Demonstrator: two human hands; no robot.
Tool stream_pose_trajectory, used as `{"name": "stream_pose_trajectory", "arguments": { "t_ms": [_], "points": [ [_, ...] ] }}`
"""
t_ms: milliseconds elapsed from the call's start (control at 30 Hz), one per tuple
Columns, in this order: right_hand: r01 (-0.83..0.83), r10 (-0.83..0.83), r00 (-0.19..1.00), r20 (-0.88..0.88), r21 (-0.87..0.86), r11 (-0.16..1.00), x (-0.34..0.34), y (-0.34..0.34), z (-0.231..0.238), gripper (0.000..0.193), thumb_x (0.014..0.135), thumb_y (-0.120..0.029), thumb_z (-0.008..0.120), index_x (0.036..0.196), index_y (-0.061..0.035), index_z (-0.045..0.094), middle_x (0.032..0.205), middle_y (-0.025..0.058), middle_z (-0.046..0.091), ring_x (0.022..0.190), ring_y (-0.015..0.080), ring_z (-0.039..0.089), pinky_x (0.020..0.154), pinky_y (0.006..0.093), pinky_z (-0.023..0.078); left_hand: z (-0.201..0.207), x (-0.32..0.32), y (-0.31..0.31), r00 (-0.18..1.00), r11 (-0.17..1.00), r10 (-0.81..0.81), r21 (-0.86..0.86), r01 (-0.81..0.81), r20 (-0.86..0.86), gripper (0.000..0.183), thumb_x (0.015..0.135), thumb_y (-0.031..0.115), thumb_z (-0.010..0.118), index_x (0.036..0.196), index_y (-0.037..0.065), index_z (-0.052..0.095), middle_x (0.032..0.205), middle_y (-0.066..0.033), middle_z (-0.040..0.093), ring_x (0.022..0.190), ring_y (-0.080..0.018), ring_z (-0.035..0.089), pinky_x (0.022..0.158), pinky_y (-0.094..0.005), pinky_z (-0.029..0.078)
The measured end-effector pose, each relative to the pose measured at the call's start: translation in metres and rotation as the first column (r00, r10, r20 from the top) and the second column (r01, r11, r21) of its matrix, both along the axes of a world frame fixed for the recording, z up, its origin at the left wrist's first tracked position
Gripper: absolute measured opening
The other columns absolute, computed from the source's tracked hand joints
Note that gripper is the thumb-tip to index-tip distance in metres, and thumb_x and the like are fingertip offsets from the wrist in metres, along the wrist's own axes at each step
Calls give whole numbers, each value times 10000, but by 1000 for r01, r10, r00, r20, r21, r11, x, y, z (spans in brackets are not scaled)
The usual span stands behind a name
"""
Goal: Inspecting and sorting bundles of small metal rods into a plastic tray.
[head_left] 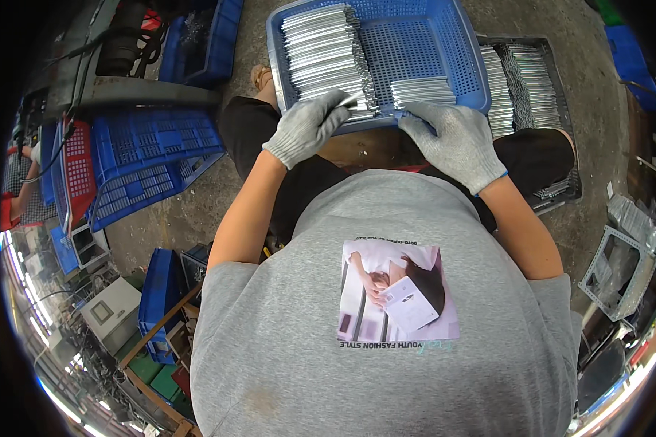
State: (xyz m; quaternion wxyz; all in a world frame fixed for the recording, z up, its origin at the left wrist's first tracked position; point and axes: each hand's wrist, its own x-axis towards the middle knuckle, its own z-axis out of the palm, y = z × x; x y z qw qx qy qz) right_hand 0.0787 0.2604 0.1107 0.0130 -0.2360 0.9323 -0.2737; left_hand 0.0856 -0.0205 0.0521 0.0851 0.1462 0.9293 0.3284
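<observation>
A blue plastic basket (470, 54) lies in front of me, with a long stack of shiny metal rods (321, 54) along its left side. A smaller group of metal rods (424, 91) lies near its front right edge. My left hand (310, 130), in a grey knitted glove, is closed at the basket's near rim with a short bright metal rod (351, 101) at its fingertips. My right hand (453, 140), gloved the same way, has its fingers curled over the near rim beside the smaller group; what they pinch, if anything, is hidden.
Right of the basket, a dark tray (554, 54) holds more metal rods. Blue crates (149, 142) and a red crate (79, 171) stand at the left. Another person's arm (28, 189) shows at the far left edge. A perforated metal frame (616, 273) lies at the right.
</observation>
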Motion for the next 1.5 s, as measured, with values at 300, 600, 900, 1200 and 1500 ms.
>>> {"name": "stream_pose_trajectory", "arguments": {
  "t_ms": [300, 600, 900, 1200, 1500],
  "points": [
    [-70, 70, 998, -4, 54, 996, 4, 0, 17, 198, 943, -284, 712, 879, -115, 794, 624, 36, 708, 441, 184, 576, 445, 309, 436, 21, 7, 5, 996, 981, -41, 190, 26, 75, 289, 1023, 308, 686, 1117, 35, 702, 834, -75, 712, 663, -258, 618, 636, -382, 484],
    [-87, 94, 995, -38, 147, 985, 2, 0, 13, 176, 930, -268, 735, 938, -120, 829, 654, 38, 732, 454, 180, 592, 454, 305, 439, 20, 15, 17, 986, 989, -52, 132, 73, -159, 223, 954, 243, 734, 1047, 40, 731, 798, -67, 682, 691, -242, 587, 716, -370, 478],
    [-81, 70, 995, 67, 166, 983, 4, -3, 21, 181, 937, -277, 724, 926, -132, 831, 651, 22, 728, 459, 178, 595, 453, 305, 443, 18, 21, 28, 882, 1000, 23, 29, -11, -471, 212, 872, 225, 792, 1029, 93, 738, 782, -27, 721, 673, -239, 646, 765, -361, 500],
    [-114, 117, 993, -21, 116, 987, 5, 0, 3, 314, 976, -335, 654, 765, -138, 777, 561, 12, 663, 402, 157, 534, 403, 286, 414, 19, 25, 29, 934, 989, 88, 140, -41, -347, 174, 845, 198, 793, 985, 100, 763, 773, -16, 708, 670, -223, 623, 785, -345, 485],
    [-63, 39, 988, 146, 164, 985, -5, -5, 19, 222, 952, -300, 699, 913, -127, 832, 650, 26, 727, 471, 189, 596, 474, 310, 459, 20, 24, 28, 909, 991, 38, 135, 20, -415, 196, 824, 179, 794, 1005, 107, 770, 750, -15, 683, 661, -215, 603, 780, -338, 478]
  ]
}}
